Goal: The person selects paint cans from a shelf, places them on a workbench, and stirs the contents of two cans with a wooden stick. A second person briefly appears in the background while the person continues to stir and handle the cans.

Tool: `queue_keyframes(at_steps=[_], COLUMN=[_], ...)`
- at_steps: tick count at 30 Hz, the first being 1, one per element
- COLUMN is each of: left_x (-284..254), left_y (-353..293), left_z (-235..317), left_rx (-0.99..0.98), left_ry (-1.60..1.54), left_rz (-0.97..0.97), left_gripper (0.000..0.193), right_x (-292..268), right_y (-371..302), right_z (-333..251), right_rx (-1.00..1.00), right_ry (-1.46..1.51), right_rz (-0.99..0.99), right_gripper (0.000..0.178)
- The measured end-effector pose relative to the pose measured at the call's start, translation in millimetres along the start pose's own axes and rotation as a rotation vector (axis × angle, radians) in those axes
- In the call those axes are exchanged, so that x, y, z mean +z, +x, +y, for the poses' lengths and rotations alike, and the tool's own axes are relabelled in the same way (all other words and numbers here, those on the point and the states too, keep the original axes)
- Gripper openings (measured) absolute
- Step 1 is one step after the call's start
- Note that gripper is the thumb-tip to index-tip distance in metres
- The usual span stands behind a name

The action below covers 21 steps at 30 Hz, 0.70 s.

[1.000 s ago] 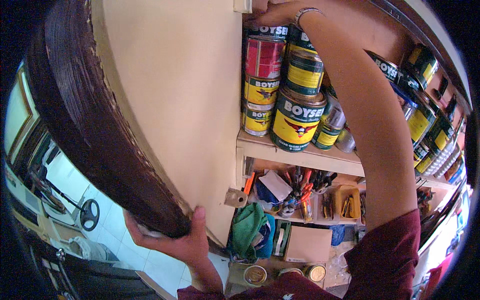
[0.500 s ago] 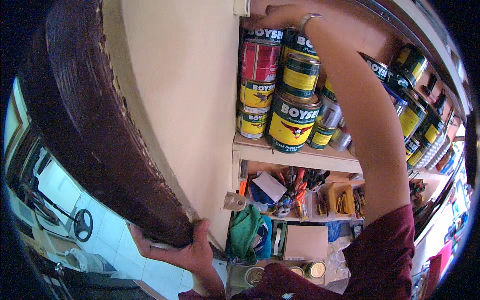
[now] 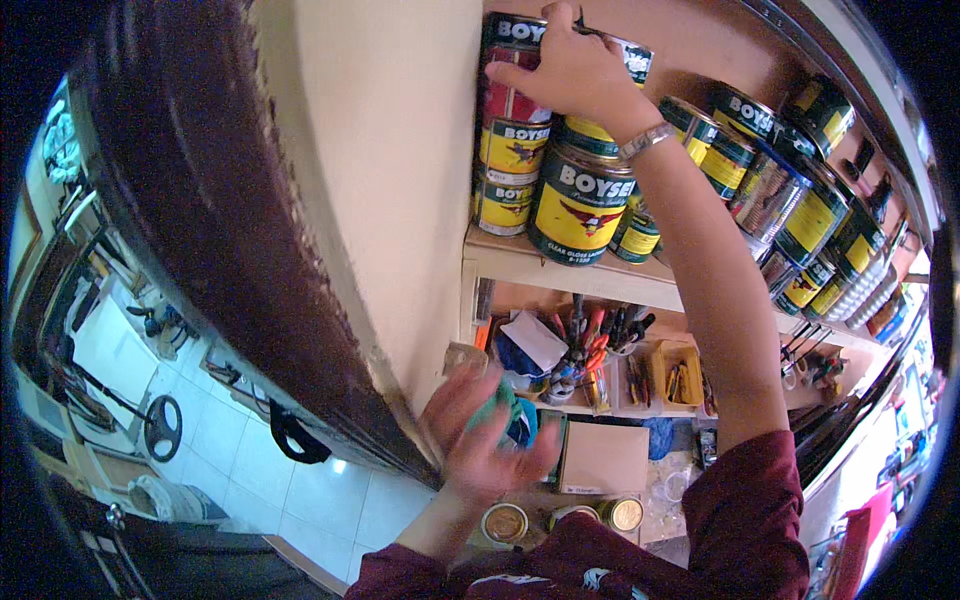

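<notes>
The right hand (image 3: pixel 590 85) is raised to a stack of cans (image 3: pixel 515 150) on the shelf (image 3: pixel 600 287), thumb and fingers parted in front of the red can (image 3: pixel 506 100); whether it grips anything cannot be told. The left hand (image 3: pixel 478 465), blurred, has its fingers spread, nothing visibly held, near the lower end of the cream door (image 3: pixel 400 200). The red can sits between a dark green can (image 3: pixel 515 30) above and two yellow ones below, so a sideways knock from the thumb could topple that column, and a swinging door could strike the left hand.
</notes>
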<state>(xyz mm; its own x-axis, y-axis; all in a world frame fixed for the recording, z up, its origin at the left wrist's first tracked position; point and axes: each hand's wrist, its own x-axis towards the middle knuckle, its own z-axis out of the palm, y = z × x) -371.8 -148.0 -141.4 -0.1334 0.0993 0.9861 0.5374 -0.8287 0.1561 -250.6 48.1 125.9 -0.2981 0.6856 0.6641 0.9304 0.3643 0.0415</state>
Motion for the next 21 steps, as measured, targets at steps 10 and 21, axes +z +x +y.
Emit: queue_keyframes(at_steps=[10,21], left_x=[91,62], left_y=[41,34], left_z=[-61,-48], left_rx=[-0.383,-0.315], left_ry=[0.151,0.007], left_rz=[-0.028,0.029], left_gripper=[0.07,0.059], right_x=[15,-74], right_y=[20,-35], right_z=[10,11], right_rx=[0.117,0.086], right_ry=[0.239,0.537], right_rz=[0.165,0.558], right_gripper=[0.116,0.084])
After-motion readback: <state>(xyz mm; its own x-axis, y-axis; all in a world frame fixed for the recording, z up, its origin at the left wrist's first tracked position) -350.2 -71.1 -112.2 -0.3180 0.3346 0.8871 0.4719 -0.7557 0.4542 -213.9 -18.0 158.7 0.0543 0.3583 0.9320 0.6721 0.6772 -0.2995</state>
